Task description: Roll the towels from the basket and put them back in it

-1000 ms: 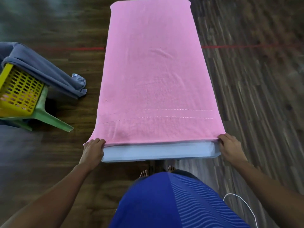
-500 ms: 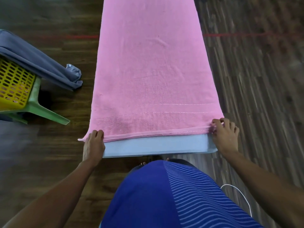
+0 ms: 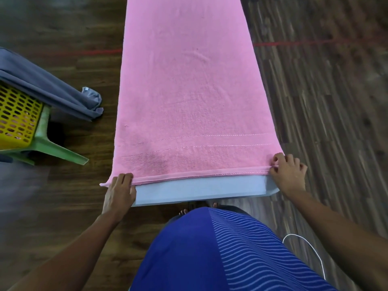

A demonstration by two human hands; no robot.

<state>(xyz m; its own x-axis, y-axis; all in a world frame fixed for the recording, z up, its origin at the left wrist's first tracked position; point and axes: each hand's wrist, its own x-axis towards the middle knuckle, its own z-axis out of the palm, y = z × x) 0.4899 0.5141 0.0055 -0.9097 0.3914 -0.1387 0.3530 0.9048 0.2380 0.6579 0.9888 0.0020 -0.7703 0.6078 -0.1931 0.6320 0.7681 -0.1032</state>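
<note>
One pink towel [image 3: 189, 91] is what you're dealing with. It's spread flat along the length of a narrow pale worktop [image 3: 199, 191], and its far end runs out of the top of the shot. The near hem sits just short of the worktop's near edge, so a bare strip shows below it.

Your left hand [image 3: 119, 192] is on the near left corner, fingers bent over the hem and gripping it, thumb down along the worktop edge. Your right hand [image 3: 288, 175] is on the near right corner, fingertips curled in and pinching the hem, which bunches a little there.

Off to your left, well apart from the worktop, there's a yellow basket [image 3: 16, 118] sitting on a green plastic stool [image 3: 52, 148], with a grey towel [image 3: 48, 89] draped over the basket's rim and its end hanging toward the dark wooden floor [image 3: 325, 101]. A red line [image 3: 294, 43] crosses the floor either side of the worktop. A white cable [image 3: 310, 250] loops by your right forearm.
</note>
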